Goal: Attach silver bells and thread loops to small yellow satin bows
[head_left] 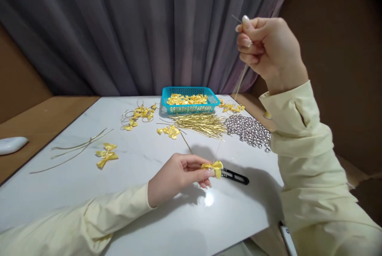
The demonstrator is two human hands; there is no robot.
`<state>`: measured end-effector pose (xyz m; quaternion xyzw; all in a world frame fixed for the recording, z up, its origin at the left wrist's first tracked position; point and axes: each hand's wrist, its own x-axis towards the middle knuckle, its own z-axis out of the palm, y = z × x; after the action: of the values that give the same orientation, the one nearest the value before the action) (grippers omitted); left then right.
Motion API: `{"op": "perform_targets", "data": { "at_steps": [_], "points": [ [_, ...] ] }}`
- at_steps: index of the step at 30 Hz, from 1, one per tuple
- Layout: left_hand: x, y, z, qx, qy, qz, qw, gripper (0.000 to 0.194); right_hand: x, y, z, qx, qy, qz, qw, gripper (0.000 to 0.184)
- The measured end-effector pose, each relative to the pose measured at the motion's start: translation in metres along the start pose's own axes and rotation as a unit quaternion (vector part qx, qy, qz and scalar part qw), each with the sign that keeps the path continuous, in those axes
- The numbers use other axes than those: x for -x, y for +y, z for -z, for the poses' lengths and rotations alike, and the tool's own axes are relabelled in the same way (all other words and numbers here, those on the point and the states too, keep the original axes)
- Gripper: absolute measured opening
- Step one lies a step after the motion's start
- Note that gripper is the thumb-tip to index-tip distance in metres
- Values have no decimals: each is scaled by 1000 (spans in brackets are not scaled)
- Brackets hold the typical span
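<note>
Grey curtain behind, white tabletop below. One yellow bow sits at the tips of the left hand; thumb and forefinger are clamped on it, and a silvery bit shows by the thumbnail. Right hand is raised well above and to the right, thumb and forefinger together on a thin needle; a pale strand hangs below that fist. Whether it joins the bow cannot be told.

Just right of the left fingertips: black snips. Beyond those fingers: a small group of bows, a heap of gold strands, and, further right, many silver beads. Farther off, a blue basket of bows. Well left of the left fingers: a small bow cluster and separate strands.

Progress, by judgement: partway. Bows with looped strands, beyond and left of the left fingers, look further worked; bows in the basket, strands and beads remain in quantity.
</note>
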<state>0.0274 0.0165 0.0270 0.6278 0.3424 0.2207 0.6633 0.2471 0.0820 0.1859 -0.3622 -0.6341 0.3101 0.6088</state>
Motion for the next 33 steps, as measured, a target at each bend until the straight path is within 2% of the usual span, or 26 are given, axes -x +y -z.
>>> {"op": "perform_targets", "data": {
  "at_steps": [3,5,6,8,9,10,12,14,15,17,19,20,24,33],
  "points": [
    [3,1,5,-25,-6,35,999,19,22,10,11,65,28,35,997,21],
    [5,1,11,-35,-16,52,998,21,47,17,21,197,54,56,977,24],
    [5,0,14,-39,-20,59,997,22,61,20,26,278,63,49,957,22],
    [6,-4,19,-40,-31,75,996,23,90,24,35,437,60,3,897,19],
    [6,-7,21,-37,-36,82,995,24,103,25,39,483,55,-19,874,17],
    [5,-10,23,-34,-42,89,995,24,115,25,42,504,53,-37,861,14],
    [4,-17,23,-26,-52,101,993,24,135,24,41,488,42,-66,869,11],
    [3,-22,21,-22,-58,115,991,24,149,23,33,428,36,-59,901,9],
    [3,-24,19,-22,-58,120,991,24,153,24,25,389,12,-57,919,10],
    [3,-25,16,-24,-58,127,990,24,160,29,7,318,-103,-82,939,13],
    [4,-22,13,-34,-55,125,990,23,164,38,-12,277,-211,-89,933,16],
    [4,-20,12,-42,-54,122,990,23,165,43,-20,264,-237,-87,931,16],
    [5,-10,10,-75,-47,122,989,22,169,63,-38,256,-245,-91,931,17],
    [4,-7,8,-78,-45,150,984,23,175,80,-42,302,-253,-106,913,15]
  ]
}}
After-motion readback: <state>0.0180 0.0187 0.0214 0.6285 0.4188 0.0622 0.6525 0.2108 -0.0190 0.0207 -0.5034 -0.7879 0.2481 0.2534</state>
